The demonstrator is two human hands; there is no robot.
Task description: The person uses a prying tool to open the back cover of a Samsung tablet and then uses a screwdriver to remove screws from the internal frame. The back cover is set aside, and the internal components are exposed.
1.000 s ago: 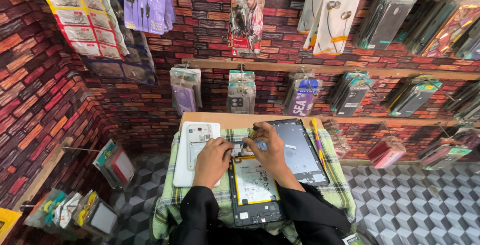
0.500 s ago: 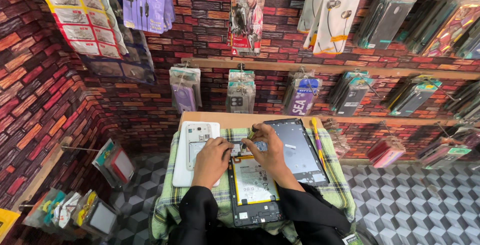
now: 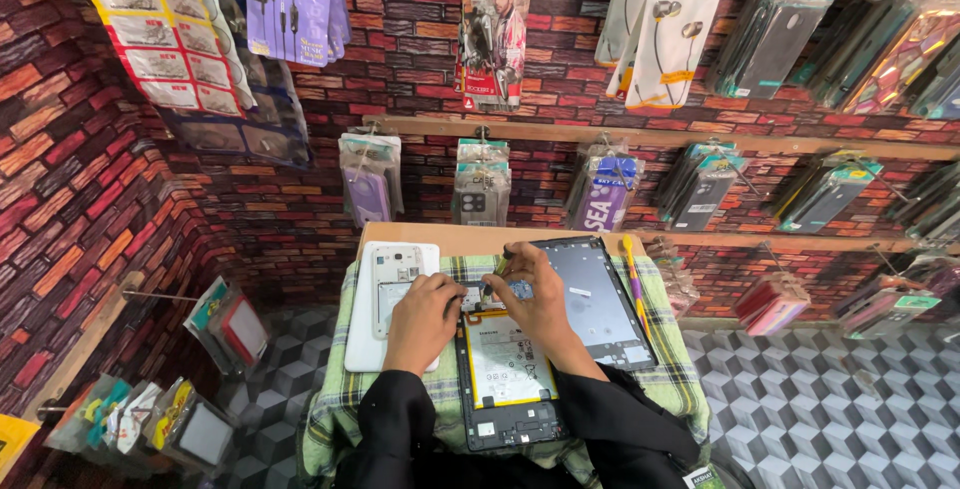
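An opened tablet (image 3: 505, 369) with a white battery in a black frame lies on a green checked cloth (image 3: 345, 394) over a small table. My left hand (image 3: 425, 317) rests on the tablet's upper left corner, fingers curled. At the tablet's top edge my right hand (image 3: 532, 294) pinches a thin dark tool. The removed dark screen panel (image 3: 595, 299) lies to the right, under my right wrist. A white back cover (image 3: 385, 349) with an opened phone (image 3: 398, 274) on it lies to the left.
A yellow-handled tool (image 3: 634, 279) lies right of the screen panel. Packaged phone cases and earphones hang on the brick-patterned wall (image 3: 400, 69) and wooden rails (image 3: 700, 137) behind the table. More packets hang at lower left. The floor (image 3: 830, 409) has a cube pattern.
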